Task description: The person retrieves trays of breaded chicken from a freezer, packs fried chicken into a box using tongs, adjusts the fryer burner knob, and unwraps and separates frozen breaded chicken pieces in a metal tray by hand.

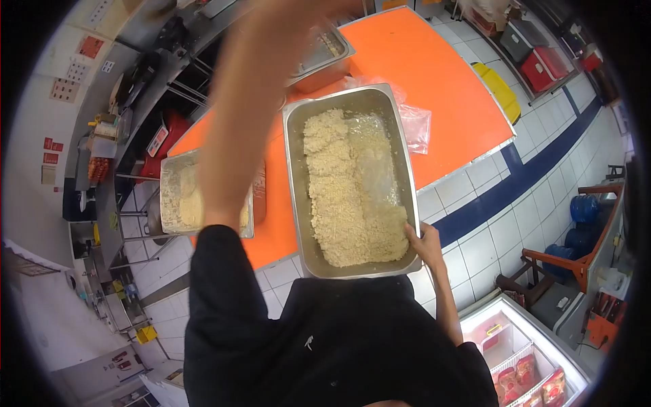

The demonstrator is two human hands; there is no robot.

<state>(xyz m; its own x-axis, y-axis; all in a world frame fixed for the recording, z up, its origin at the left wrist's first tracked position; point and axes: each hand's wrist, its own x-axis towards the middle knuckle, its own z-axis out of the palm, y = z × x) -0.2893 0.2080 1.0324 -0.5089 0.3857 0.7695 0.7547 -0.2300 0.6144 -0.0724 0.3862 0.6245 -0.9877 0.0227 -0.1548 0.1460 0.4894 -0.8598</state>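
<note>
A deep metal pan (293,183) sits in front of my body at the near edge of the orange table. Pale crumb-coated pieces (336,197) lie packed in overlapping rows along its left side and bottom. At the upper right of the pan, a see-through plastic sheet or bag (376,159) shows. My right hand (426,244) grips the pan's lower right rim, with the thumb over the edge. My left arm reaches up across the view, smeared by motion. The left hand (305,10) is blurred and cut by the top edge, so its fingers cannot be made out.
Left of the pan, a second metal tray (166,197) holds pale crumbs. Another metal container (339,44) stands farther back on the orange table (468,108). A clear plastic bag (415,129) lies beside the pan. An open freezer (576,380) with red packets is at lower right.
</note>
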